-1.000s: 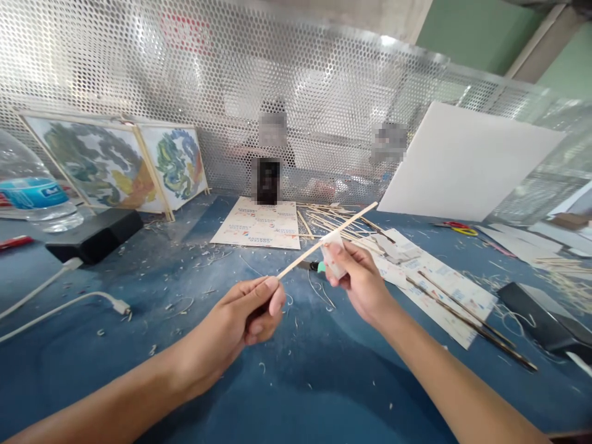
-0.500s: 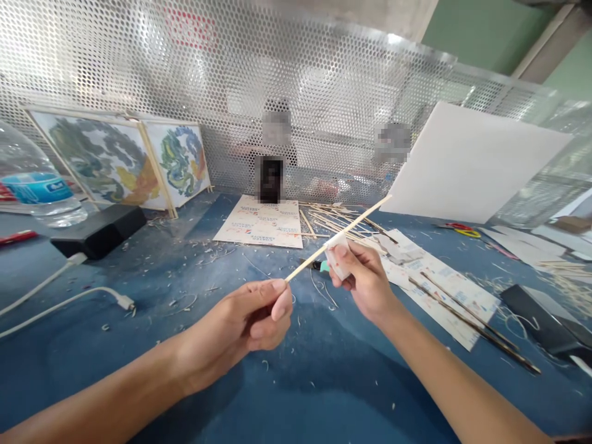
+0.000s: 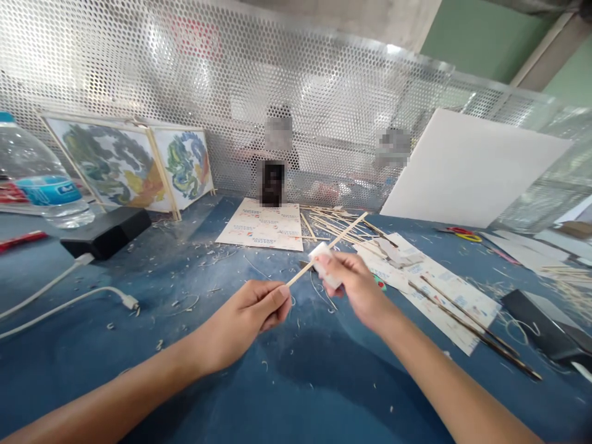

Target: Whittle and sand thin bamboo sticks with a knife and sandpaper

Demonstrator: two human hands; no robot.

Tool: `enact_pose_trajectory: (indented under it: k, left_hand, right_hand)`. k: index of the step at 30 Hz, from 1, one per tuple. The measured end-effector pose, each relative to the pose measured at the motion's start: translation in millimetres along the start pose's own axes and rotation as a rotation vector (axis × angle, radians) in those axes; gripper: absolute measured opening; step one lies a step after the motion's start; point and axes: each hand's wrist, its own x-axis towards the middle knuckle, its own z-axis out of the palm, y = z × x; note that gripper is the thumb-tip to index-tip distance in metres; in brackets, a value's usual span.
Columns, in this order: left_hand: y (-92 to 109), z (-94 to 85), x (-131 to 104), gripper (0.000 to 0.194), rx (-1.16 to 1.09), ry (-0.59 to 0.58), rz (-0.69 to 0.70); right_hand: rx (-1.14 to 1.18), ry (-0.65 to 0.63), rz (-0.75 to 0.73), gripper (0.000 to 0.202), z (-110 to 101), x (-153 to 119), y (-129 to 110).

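My left hand (image 3: pixel 259 308) is closed on the lower end of a thin bamboo strip (image 3: pixel 348 229) that slants up and away to the right. Wrapped around the middle of the strip is a folded piece of sandpaper (image 3: pixel 325 265), white-backed with orange print, pinched in my right hand (image 3: pixel 358 280). The fingertips behind the sandpaper are partly hidden. Below the strip, a cutter with a green part (image 3: pixel 380 282) shows partly behind my right hand. Fine shavings lie scattered under both hands.
Sandpaper sheets (image 3: pixel 263 228) and loose bamboo strips (image 3: pixel 333 217) lie ahead. Two dark sticks (image 3: pixel 476 325) rest at right, near scissors (image 3: pixel 467 234). A painted paper lantern frame (image 3: pixel 115 163), water bottle (image 3: pixel 50 185), black box (image 3: pixel 106 231) and white cable (image 3: pixel 111 293) stand left. Perforated metal (image 3: pixel 333 111) rises behind.
My right hand has slid the sandpaper down the strip, closer to my left hand. My left hand has turned slightly, and the strip's far end has moved left and lower.
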Motion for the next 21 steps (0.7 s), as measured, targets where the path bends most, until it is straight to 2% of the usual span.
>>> enact_pose_trajectory:
  k: [3,6,8,12,13,18,21]
  left_hand:
    - [0,0.8,0,0.049,0.012,-0.003,-0.008]
    - [1,2.7,0,0.048,0.036,-0.037,-0.031]
    - [0,4.3,-1,0.048,0.062,-0.052,-0.046]
    - [-2,6.8,-5,0.048,0.092,-0.09,-0.026]
    - [-2,7.1,-6,0.047,0.1,-0.098,-0.022]
    - [-3,7.6,-10,0.044,0.169,-0.079,-0.036]
    - [-5,7.2,-11,0.042,0.138,-0.026,-0.052]
  right_hand:
    - [-0.116,-0.227,0.044,0.043,15,-9,2]
    - [-0.116,-0.268,0.046,0.044,20,-12,3]
    - [-0.045,-0.187,0.038,0.04,15,-8,4]
    - [0.148,0.174,-0.015,0.028,-2,7,6]
    - [0.17,0.228,-0.025,0.027,-5,10,7]
    - [0.255,0.217,0.003,0.035,-8,13,7]
    - [0.2,0.213,-0.005,0.035,-6,10,4]
